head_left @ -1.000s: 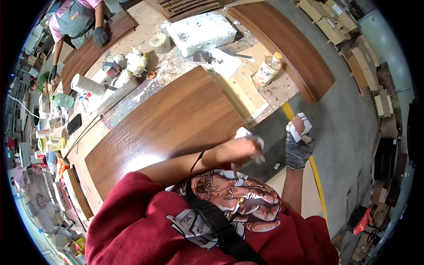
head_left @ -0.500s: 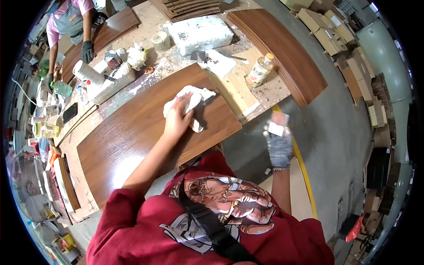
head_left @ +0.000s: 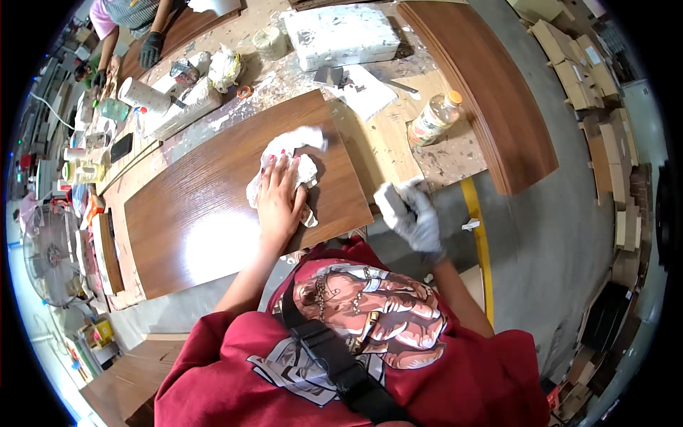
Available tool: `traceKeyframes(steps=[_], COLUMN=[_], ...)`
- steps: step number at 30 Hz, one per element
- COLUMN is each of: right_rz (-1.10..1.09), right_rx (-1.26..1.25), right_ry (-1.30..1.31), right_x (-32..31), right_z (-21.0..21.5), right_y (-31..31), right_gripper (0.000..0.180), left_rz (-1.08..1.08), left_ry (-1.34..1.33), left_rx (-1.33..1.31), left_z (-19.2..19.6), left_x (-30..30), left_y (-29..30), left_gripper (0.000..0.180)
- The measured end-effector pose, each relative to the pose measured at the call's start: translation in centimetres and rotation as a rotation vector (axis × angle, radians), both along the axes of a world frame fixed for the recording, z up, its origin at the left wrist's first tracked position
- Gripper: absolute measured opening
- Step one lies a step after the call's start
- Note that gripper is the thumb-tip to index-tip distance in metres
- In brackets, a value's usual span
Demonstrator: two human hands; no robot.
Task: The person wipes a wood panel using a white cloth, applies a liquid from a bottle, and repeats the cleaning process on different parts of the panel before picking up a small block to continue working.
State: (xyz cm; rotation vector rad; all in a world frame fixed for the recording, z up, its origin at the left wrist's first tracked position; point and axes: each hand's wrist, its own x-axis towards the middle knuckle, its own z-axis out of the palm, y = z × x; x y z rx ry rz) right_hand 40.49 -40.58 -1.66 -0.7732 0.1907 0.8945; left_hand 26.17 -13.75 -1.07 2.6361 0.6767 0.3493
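A brown wood-grain panel (head_left: pixel 213 171) lies at a slant on the worktable, with a bright glare on its near part. My bare left hand (head_left: pixel 279 199) presses a crumpled white cloth (head_left: pixel 310 139) against the panel, fingers spread over it. My right hand (head_left: pixel 418 222), in a grey work glove, is beside the panel's right end. Its fingers are closed round a small whitish block (head_left: pixel 389 202), blurred by motion. Part of the block is hidden by the glove.
Beyond the panel stand an orange-capped bottle (head_left: pixel 435 119) and a paint-spotted white block (head_left: pixel 341 37). More brown panels (head_left: pixel 491 92) are stacked at the right. Tubs and bottles line the left. Across the table is a co-worker's gloved hand (head_left: pixel 151 50). A fan (head_left: pixel 51 252) stands left.
My right hand has swung in from the right toward the panel's end, still holding the small block. My left hand has shifted slightly nearer on the panel with the cloth. The view has shifted.
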Motion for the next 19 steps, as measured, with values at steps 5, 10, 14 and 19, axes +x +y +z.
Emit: traceKeyframes(steps=[5, 10, 14, 19], right_rz=[-0.026, -0.038, -0.149, -0.184], right_rx=[-0.661, -0.839, -0.899, -0.806], right_ry=[-1.42, -1.495, -1.427, -1.481], right_x=[-4.8, -5.7, -5.2, -6.3], right_z=[-1.4, -1.0, -1.7, -0.7], right_y=[-1.2, -1.0, -2.3, -0.4], right_gripper=[0.054, 0.044, 0.045, 0.047], left_rz=[0.045, 0.041, 0.021, 0.028], left_ry=[-0.029, -0.047, -0.059, -0.028], left_rx=[-0.01, -0.026, -0.024, -0.061], left_z=[0.6, 0.9, 1.0, 0.8], left_x=[0.2, 0.5, 0.4, 0.1], left_y=[-0.3, -0.4, -0.4, -0.1], left_gripper=[0.054, 0.054, 0.054, 0.055])
